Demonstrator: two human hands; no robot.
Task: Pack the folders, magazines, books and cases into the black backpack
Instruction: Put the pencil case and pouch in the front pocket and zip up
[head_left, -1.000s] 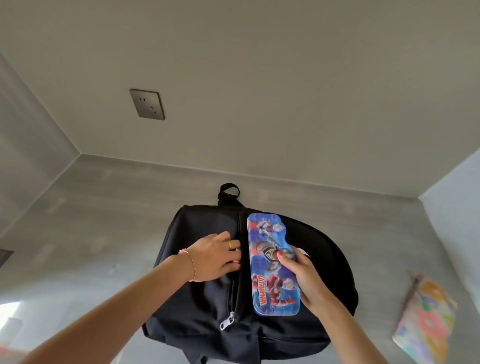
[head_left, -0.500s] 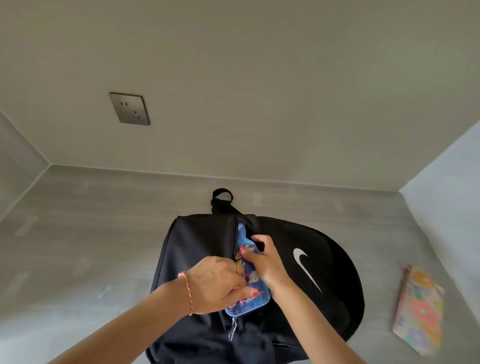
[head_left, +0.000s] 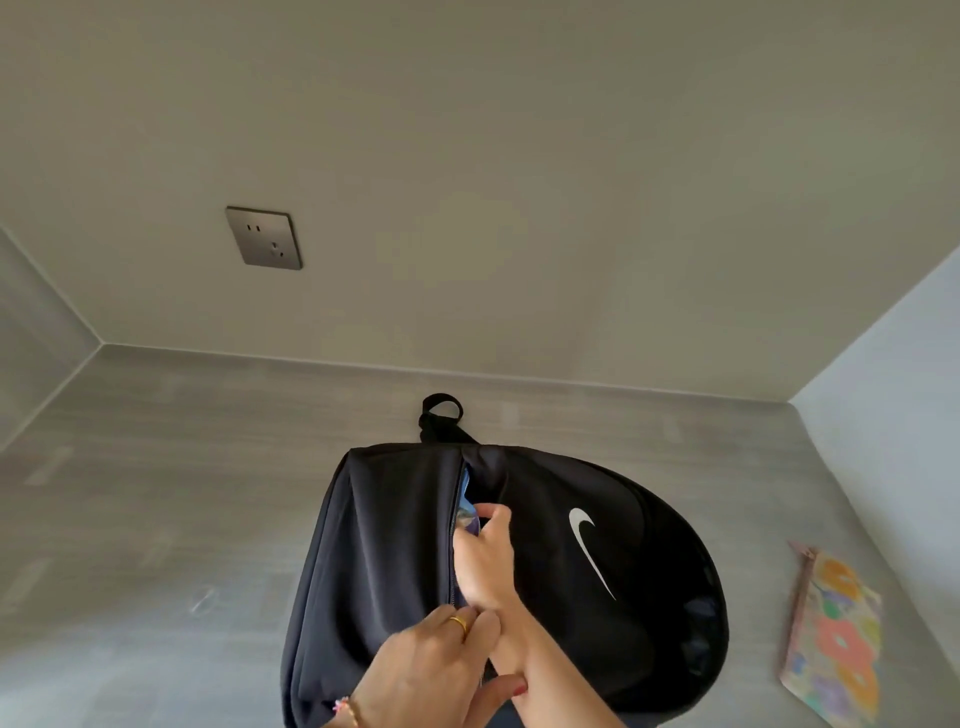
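Backpack (head_left: 395, 561), black with a white swoosh, lies on the grey desk (head_left: 156, 493) with its zip opening running down the middle; the right hand (head_left: 485, 558) reaches into that slot, fingers curled round the blue pencil case (head_left: 464, 499), of which only a thin strip shows at the zip edge; the left hand (head_left: 431, 670) (gold ring, beaded bracelet at the wrist) sits just below, pinching the black fabric by the zip and touching the right wrist; half a second ago much of the case was outside the bag, its lower end under the left hand, and now it is almost wholly inside; a floral pouch (head_left: 836, 634) lies well apart on the desk at the right; a wall socket (head_left: 264, 237) sits behind.
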